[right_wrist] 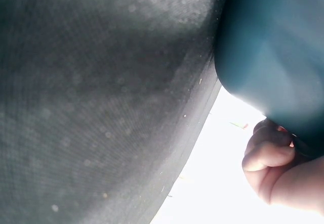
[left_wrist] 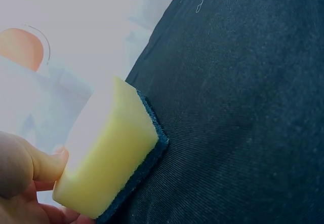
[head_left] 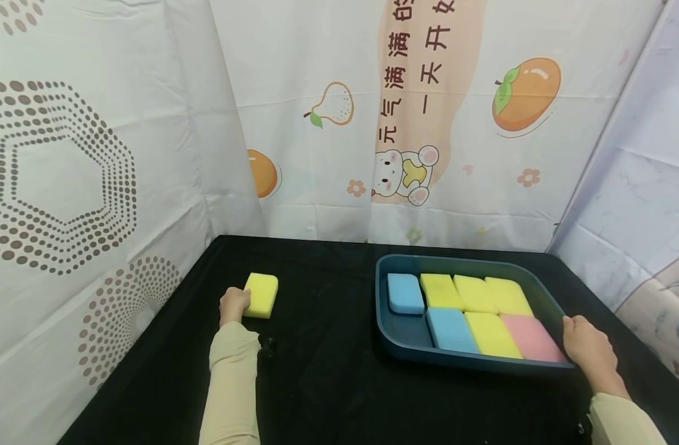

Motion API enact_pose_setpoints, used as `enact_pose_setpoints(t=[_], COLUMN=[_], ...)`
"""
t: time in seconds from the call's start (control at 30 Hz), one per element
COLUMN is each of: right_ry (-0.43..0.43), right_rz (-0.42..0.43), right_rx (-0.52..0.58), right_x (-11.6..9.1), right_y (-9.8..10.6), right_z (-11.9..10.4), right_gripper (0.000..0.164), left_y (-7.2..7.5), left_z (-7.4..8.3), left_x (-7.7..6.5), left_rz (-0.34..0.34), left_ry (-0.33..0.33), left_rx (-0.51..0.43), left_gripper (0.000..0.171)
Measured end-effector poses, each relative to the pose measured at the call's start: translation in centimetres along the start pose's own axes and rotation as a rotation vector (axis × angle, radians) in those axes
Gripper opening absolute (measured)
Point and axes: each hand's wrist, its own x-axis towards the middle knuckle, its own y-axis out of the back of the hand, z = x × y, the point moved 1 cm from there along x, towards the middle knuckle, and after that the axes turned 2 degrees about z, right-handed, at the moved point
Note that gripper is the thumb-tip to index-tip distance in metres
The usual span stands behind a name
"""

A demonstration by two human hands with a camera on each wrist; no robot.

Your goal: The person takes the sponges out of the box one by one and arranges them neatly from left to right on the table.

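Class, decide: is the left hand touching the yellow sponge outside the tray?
Touching: the left wrist view shows the left hand holding the yellow sponge, its fingers against it with no gap.

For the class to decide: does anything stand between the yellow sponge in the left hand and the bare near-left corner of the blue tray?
Nothing visible lies on the black cloth between the yellow sponge and the blue tray; only the tray's raised left wall stands before that bare corner.

Smooth plastic tray [head_left: 404,327], rough-backed foam sponge [left_wrist: 112,150]
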Motion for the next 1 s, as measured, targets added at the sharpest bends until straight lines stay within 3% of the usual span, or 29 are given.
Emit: enact_pose_setpoints(t=[0.23, 0.77, 1.0], right_ry=[-0.003, 0.005, 0.012], right_rz=[-0.002, 0.000, 0.001], right_rx=[-0.001, 0.004, 0.005], right_x=[-0.04, -0.12, -0.22], right_y=[-0.03, 0.09, 0.07], right_z=[-0.03, -0.10, -0.10], right_gripper=[0.052, 0.052, 0.052], left_y=[-0.21, -0.73, -0.83], left_z=[-0.32, -0.40, -0.57], left_x=[0.07, -0.32, -0.33], left_rz=[-0.002, 0.090, 0.089], left_ry=[0.021, 0.049, 0.049], left_rx=[-0.002, -0.042, -0.048], left_gripper=[0.036, 0.033, 0.034])
